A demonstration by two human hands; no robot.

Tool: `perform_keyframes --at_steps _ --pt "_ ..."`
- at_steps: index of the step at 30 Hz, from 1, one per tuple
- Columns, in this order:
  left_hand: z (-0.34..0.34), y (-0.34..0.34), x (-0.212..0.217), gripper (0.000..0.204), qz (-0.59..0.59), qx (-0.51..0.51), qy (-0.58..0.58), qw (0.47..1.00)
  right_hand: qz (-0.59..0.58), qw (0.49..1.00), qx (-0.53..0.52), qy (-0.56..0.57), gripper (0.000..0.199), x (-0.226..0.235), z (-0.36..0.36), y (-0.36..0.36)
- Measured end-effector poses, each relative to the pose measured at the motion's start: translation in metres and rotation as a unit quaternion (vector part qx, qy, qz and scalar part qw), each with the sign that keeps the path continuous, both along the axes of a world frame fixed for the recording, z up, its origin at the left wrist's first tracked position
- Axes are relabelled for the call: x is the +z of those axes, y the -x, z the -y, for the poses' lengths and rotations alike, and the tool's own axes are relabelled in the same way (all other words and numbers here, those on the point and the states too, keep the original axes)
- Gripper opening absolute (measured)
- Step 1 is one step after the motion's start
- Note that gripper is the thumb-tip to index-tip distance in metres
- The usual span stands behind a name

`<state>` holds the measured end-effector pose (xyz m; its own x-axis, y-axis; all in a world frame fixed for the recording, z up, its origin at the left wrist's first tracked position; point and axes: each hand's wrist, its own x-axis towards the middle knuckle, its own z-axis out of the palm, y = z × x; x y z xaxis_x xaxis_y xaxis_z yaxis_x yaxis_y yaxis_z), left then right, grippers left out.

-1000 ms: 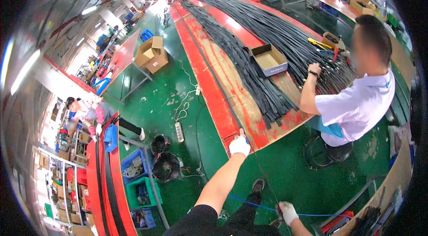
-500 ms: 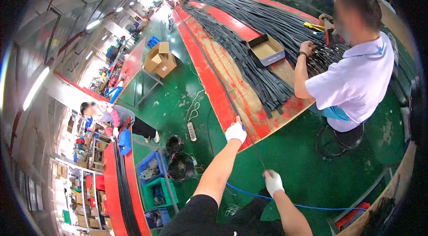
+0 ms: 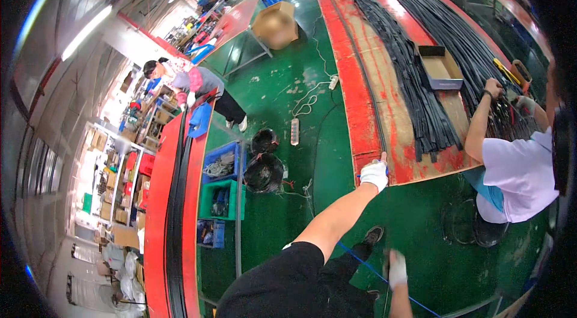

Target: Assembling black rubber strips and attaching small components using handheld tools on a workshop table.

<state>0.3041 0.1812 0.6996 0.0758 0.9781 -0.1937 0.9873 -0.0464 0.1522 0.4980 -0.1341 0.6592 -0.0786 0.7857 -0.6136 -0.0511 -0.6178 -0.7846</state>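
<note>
My left hand (image 3: 374, 176), in a white glove, is closed around the near end of a long thin black tube (image 3: 365, 80) at the front edge of the red table (image 3: 354, 131). The tube runs far along the table's left side. A bit of blue shows beside the fingers. Below the edge, my right hand (image 3: 397, 269), also gloved, is blurred by motion. A thin dark cord (image 3: 387, 222) stretches down from the left hand to it, and its fingers appear closed on that cord. A blue hose (image 3: 360, 259) passes beneath my arms.
Bundles of black tubes (image 3: 415, 89) and an open carton (image 3: 442, 68) lie on the table. At right a co-worker (image 3: 514, 162) handles dark strands. Another person (image 3: 198, 86) stands at a red bench (image 3: 157, 198) on the left. Bins (image 3: 223, 201) and a power strip (image 3: 294, 131) are nearby.
My view has turned left, so the table appears farther right. My right hand has moved down and away from the left, which stays at the table edge.
</note>
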Motion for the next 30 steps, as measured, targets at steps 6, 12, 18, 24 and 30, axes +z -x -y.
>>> perform_keyframes --at_steps 6,12,18,24,30 --pt "-0.019 -0.038 0.014 0.069 -0.034 -0.043 -0.047 0.997 -0.012 0.988 -0.145 -0.053 0.036 -0.043 -0.164 0.043" --pt "-0.017 -0.009 -0.02 0.071 -0.102 0.007 -0.057 0.993 0.028 0.993 -0.113 0.001 0.041 0.019 0.011 0.024" --pt "-0.015 -0.046 -0.011 0.066 -0.073 -0.003 -0.05 0.996 0.252 0.964 -0.081 -0.007 0.036 -0.041 0.329 -0.03" --pt "0.001 -0.02 -0.008 0.062 -0.068 -0.004 -0.046 0.997 -0.055 0.968 -0.144 0.197 0.034 0.0 0.2 -0.043" --pt "-0.018 -0.047 0.009 0.063 -0.088 0.0 -0.041 0.995 -0.048 0.989 -0.138 -0.029 0.042 -0.052 -0.154 0.034"
